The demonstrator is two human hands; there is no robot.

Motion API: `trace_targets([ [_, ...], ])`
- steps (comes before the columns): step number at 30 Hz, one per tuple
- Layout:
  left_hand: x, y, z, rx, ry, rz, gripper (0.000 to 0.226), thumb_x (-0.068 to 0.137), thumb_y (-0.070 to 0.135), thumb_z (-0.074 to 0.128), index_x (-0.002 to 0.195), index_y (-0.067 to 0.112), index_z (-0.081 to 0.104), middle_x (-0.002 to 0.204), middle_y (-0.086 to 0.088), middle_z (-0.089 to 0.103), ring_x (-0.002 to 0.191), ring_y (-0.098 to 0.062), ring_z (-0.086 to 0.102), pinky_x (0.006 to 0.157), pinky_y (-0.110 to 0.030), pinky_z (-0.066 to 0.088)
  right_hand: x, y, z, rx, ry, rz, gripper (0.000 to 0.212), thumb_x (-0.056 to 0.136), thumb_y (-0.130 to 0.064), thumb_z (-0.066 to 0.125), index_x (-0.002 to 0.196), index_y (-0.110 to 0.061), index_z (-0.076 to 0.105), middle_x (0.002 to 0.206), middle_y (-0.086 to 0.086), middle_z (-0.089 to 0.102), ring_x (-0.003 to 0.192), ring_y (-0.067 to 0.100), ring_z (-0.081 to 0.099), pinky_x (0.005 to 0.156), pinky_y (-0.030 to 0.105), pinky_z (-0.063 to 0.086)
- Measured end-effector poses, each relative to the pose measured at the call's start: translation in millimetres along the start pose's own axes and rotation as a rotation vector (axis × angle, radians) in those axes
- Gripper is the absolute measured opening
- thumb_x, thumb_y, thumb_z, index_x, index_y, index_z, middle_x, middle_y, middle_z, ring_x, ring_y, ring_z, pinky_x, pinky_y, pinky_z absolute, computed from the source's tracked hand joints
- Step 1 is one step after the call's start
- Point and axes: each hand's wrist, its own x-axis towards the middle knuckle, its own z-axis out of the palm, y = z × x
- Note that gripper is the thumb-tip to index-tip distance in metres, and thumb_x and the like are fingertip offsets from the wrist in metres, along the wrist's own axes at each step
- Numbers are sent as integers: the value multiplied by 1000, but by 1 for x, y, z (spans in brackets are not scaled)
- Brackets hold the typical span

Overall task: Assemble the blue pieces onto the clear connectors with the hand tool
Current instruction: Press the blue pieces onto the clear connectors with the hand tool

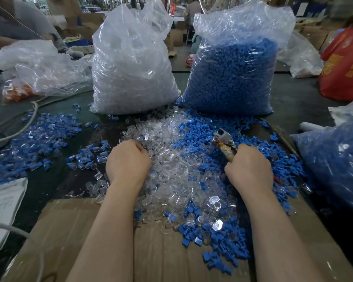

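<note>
Pliers-like hand tool [224,142] sits gripped in the right hand [250,167] at three o'clock, over loose blue pieces [204,135]. Left hand [128,161], fingers curled, rests on the central heap of clear connectors [171,169]; what it holds cannot be seen. Two full bags [130,64] stand at twelve o'clock on the worktop [306,98].

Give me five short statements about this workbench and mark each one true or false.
1. The right hand holds the metal hand tool. True.
2. The tall clear plastic bag of blue pieces stands left of the bag of clear connectors. False: it stands to the right.
3. The left hand is curled over the loose pile of clear connectors. True.
4. The left hand holds the tool. False: the right does.
5. Flat brown cardboard lies under the forearms. True.
</note>
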Motion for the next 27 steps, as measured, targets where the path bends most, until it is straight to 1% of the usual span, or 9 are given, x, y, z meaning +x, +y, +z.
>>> trace_targets([
  [3, -3, 10, -2, -264, 28, 55, 16, 92, 21, 56, 82, 18, 68, 80, 3, 67, 70, -13, 59, 56, -26, 39, 2, -1, 0, 123, 83, -7, 14, 87, -18, 61, 82, -15, 48, 73, 2, 46, 59, 19, 40, 52, 32, 26],
  [5, -7, 20, -3, -495, -3, 52, 13, 91, 20, 59, 79, 19, 65, 76, 6, 68, 70, -11, 62, 56, -23, 44, 4, -3, 0, 268, 94, -18, 10, 90, -22, 60, 86, -16, 53, 73, 0, 52, 61, 18, 43, 54, 33, 29],
  [7, -11, 30, -3, -738, -96, 5, 9, 92, 17, 59, 86, 17, 66, 75, 4, 73, 75, -15, 70, 62, -27, 54, 5, -6, -1, 454, 82, -45, 9, 92, -26, 60, 95, -18, 60, 82, 0, 60, 73, 23, 53, 63, 35, 40],
  [9, -14, 39, -2, -976, -229, -41, 9, 96, 12, 57, 95, 9, 65, 79, 5, 76, 79, -13, 74, 68, -27, 57, 3, -8, -3, 625, 82, -77, 8, 93, -26, 62, 97, -20, 63, 82, -6, 63, 77, 19, 58, 69, 35, 47],
  [11, -16, 45, -2, -1155, -335, -73, 9, 96, 8, 56, 99, 3, 64, 84, -1, 77, 80, -15, 75, 71, -25, 59, 2, -10, -4, 740, 85, -118, 2, 92, -24, 64, 93, -22, 64, 78, -10, 62, 70, 7, 57, 64, 31, 46],
  [15, -18, 52, -2, -1396, -433, -168, 6, 92, 2, 61, 98, 3, 62, 86, -11, 76, 81, -19, 75, 76, -27, 60, 0, -14, -5, 899, 73, -173, 13, 92, -21, 66, 82, -26, 60, 69, -9, 58, 57, -2, 49, 55, 18, 41],
  [18, -21, 53, -1, -1458, -442, -178, 11, 87, -1, 66, 95, 5, 63, 83, -12, 76, 81, -21, 75, 77, -28, 60, -3, -17, -8, 1002, 69, -202, 20, 92, -16, 66, 79, -29, 60, 69, -12, 59, 59, -5, 52, 54, 8, 41],
  [23, -24, 52, 0, -1353, -423, -46, 20, 79, -2, 75, 91, 13, 72, 87, -7, 73, 88, -20, 70, 83, -30, 58, -8, -22, -11, 1093, 66, -266, 21, 92, -12, 65, 79, -28, 60, 66, -15, 61, 60, -4, 52, 58, 8, 44],
  [27, -27, 54, 2, -1204, -365, 81, 29, 77, -4, 77, 96, 17, 71, 80, 5, 73, 77, -7, 68, 71, -19, 55, -11, -25, -13, 1168, 65, -307, 21, 93, -10, 65, 81, -27, 62, 68, -19, 63, 63, -4, 54, 62, 9, 46],
])
